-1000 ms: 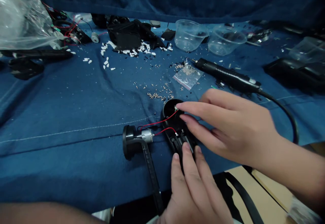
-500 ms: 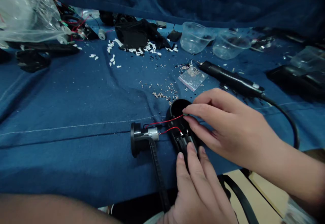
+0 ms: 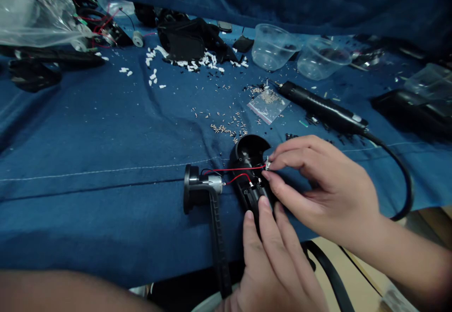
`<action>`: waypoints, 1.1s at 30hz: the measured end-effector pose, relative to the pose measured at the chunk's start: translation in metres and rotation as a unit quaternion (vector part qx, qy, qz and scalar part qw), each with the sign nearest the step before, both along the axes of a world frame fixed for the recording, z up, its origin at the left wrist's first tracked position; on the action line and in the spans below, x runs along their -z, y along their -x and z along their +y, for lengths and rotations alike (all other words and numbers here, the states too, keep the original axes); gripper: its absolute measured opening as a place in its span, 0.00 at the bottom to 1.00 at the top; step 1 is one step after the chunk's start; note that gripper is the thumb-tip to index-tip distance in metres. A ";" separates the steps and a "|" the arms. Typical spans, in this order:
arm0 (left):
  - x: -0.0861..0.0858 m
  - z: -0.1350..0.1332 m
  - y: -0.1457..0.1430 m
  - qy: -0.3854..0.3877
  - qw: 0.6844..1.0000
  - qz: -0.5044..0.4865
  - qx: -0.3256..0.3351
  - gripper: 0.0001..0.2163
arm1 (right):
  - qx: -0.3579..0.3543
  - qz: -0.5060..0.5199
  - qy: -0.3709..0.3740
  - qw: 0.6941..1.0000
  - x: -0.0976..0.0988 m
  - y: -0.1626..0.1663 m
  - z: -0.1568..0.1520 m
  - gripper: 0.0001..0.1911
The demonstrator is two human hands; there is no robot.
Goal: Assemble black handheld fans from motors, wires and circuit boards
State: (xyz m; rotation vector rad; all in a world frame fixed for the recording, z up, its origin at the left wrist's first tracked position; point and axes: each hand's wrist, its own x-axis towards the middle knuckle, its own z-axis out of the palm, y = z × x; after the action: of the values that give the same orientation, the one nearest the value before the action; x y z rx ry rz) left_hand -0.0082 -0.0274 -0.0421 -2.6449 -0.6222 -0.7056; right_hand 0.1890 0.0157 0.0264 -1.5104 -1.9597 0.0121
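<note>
A black plastic housing (image 3: 249, 154) with a round open end lies on the blue cloth (image 3: 106, 151). Red and black wires (image 3: 236, 169) run from it to a small silver motor (image 3: 215, 184) set in a black disc part with a long strap (image 3: 217, 227). My right hand (image 3: 318, 184) pinches a tiny metal piece (image 3: 267, 163) at the end of the red wire, just right of the housing's round end. My left hand (image 3: 275, 260) presses its fingertips on the near end of the housing, holding it down.
Several loose small screws (image 3: 226, 128) and a clear bag of them (image 3: 268, 104) lie behind the housing. A black electric screwdriver (image 3: 321, 109) with cable lies at right. Two clear plastic cups (image 3: 271, 48), white bits, black parts and a plastic bag (image 3: 31, 10) sit at the back.
My right hand went from flat, stretched fingers over the housing to a pinch on the red wire's end piece, drawing it rightward out of the round end. The left hand stayed.
</note>
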 end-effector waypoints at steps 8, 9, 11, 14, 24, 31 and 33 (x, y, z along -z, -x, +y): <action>-0.005 -0.055 -0.078 0.231 0.887 -0.206 -0.344 0.21 | -0.035 0.093 0.063 0.993 0.005 -0.016 0.005 0.07; -0.006 -0.056 -0.080 0.236 0.886 -0.212 -0.337 0.21 | -0.039 0.110 0.080 0.990 0.005 -0.018 0.007 0.07; -0.006 -0.056 -0.080 0.249 0.879 -0.224 -0.340 0.23 | -0.048 0.140 0.107 0.983 0.004 -0.021 0.009 0.06; -0.007 -0.053 -0.073 0.228 0.882 -0.222 -0.348 0.24 | -0.046 0.159 0.129 0.978 0.002 -0.022 0.011 0.06; -0.013 -0.026 -0.027 0.041 0.975 -0.095 -0.195 0.22 | 0.071 0.253 0.342 0.902 -0.025 -0.022 0.020 0.11; -0.010 -0.012 -0.008 -0.013 0.995 -0.011 -0.103 0.19 | 0.060 0.297 0.371 0.878 -0.025 -0.027 0.024 0.22; -0.007 -0.009 -0.008 -0.020 0.995 -0.005 -0.094 0.20 | 0.015 0.271 0.298 0.915 -0.022 -0.030 0.022 0.17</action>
State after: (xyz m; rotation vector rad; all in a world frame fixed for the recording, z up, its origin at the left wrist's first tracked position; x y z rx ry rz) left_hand -0.0001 -0.0369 -0.0348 -2.5059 -0.8384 -0.6692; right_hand 0.2185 0.0376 0.0486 -1.6607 -1.5330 0.9896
